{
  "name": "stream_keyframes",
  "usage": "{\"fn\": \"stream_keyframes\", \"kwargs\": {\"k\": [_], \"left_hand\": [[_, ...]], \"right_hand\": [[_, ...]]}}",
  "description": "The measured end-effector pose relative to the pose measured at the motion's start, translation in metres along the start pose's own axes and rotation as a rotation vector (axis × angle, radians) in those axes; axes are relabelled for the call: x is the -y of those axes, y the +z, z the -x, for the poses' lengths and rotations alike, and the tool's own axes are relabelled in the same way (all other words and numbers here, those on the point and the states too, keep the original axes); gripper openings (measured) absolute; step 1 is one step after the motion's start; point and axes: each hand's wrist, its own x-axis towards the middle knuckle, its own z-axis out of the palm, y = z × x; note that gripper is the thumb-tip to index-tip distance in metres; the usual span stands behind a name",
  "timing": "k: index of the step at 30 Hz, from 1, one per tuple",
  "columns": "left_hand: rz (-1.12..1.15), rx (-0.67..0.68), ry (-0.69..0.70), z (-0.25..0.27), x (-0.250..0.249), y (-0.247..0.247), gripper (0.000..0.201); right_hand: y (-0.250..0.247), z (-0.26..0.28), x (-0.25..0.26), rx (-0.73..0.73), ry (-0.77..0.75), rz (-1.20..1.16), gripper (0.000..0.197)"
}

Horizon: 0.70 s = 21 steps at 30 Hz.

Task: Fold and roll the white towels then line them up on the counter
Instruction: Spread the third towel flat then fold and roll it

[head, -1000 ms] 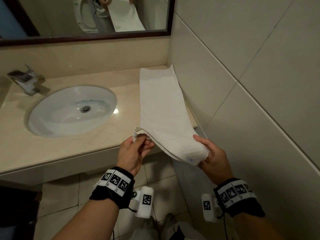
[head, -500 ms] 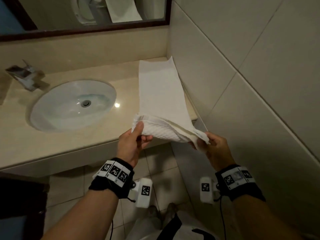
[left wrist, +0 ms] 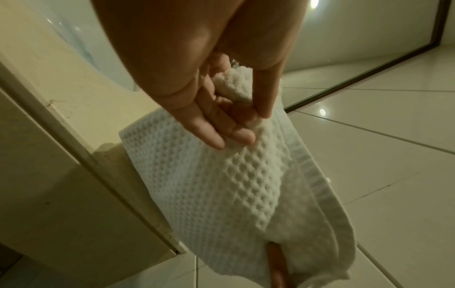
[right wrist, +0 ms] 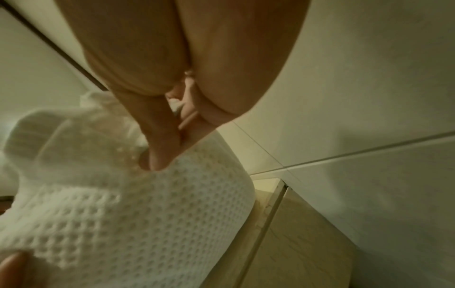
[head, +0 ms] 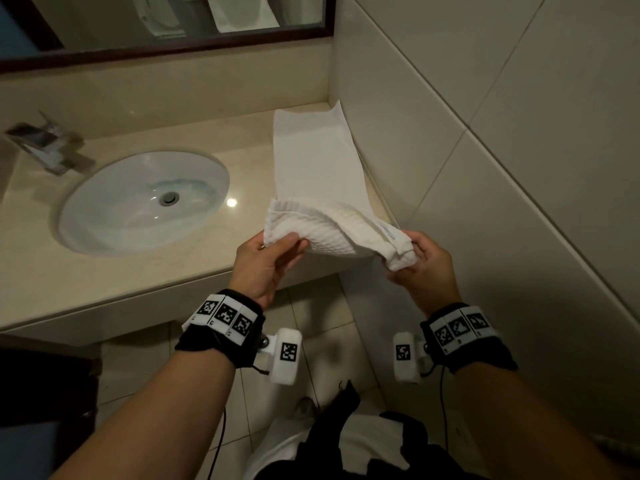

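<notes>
A white waffle-weave towel [head: 317, 168] lies folded in a long strip on the beige counter [head: 138, 268] beside the right wall. Its near end is turned over into a loose roll [head: 332, 233] past the counter's front edge. My left hand [head: 273, 252] pinches the roll's left end, thumb above and fingers below, as the left wrist view shows on the towel [left wrist: 216, 185]. My right hand [head: 415, 261] grips the right end, where a hem and small label show. In the right wrist view the thumb presses into the towel [right wrist: 138, 214].
An oval white sink [head: 142, 202] sits in the counter to the left, with a chrome tap [head: 45, 147] behind it. A dark-framed mirror [head: 166, 26] hangs above. The tiled wall [head: 485, 133] runs close along the towel's right side. Floor tiles lie below.
Both hands have turned the towel's near end over on itself, so the roll is thicker and sits closer to the counter edge. The hands have moved slightly forward.
</notes>
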Motion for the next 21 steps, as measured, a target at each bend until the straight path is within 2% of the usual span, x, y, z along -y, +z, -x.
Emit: {"fn": "stream_keyframes", "kwargs": {"k": [3, 5, 7, 8, 10, 16, 19, 21], "left_hand": [[-0.052, -0.043, 0.003, 0.002, -0.003, 0.004, 0.003], [-0.085, -0.067, 0.013, 0.003, -0.004, 0.004, 0.006], [-0.143, -0.078, 0.040, 0.003, -0.003, 0.003, 0.006], [-0.174, -0.084, 0.061, 0.003, -0.002, 0.002, 0.006], [-0.245, -0.117, 0.111, 0.003, 0.000, 0.002, 0.006], [-0.407, -0.190, 0.260, -0.002, 0.003, -0.001, 0.011], [-0.443, -0.275, 0.248, -0.008, 0.004, -0.003, 0.027], [-0.478, -0.294, 0.269, -0.006, 0.004, -0.004, 0.041]], "right_hand": [[0.003, -0.001, 0.003, -0.060, 0.021, -0.110, 0.045], [0.003, -0.002, 0.004, -0.058, 0.048, -0.126, 0.033], [0.001, -0.004, 0.003, -0.065, 0.033, -0.049, 0.010], [0.001, -0.004, 0.002, -0.081, 0.013, 0.013, 0.007], [-0.001, -0.006, -0.002, -0.110, 0.006, 0.080, 0.020], [-0.007, -0.009, 0.000, -0.149, 0.088, 0.128, 0.026], [-0.007, -0.010, 0.003, -0.195, 0.123, 0.105, 0.028], [-0.004, -0.011, 0.003, -0.208, 0.097, 0.085, 0.019]]}}
